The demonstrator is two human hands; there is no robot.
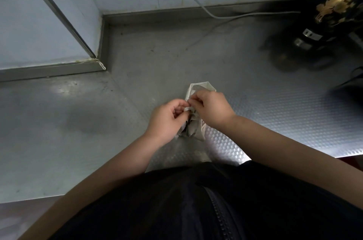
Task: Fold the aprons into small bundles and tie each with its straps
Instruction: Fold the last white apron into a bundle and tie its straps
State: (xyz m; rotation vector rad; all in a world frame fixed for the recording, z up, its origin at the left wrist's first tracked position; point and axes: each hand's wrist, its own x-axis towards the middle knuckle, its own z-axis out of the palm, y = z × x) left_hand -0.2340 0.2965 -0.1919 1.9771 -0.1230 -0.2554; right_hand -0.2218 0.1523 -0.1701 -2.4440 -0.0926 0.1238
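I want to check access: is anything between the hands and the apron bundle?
Nothing visible. The left hand and the right hand both pinch the strap on the bundle, which lies on the counter.

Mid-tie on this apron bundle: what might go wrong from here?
1. The left hand and right hand both pinch the strap at the middle of the apron bundle. If either pinch slips, the tie may loosen.
2. The bundle's far end looks loosely folded and could splay open if the tie ends up slack.

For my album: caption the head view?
Left hand and right hand pinch the strap on a bundled apron on a steel counter.
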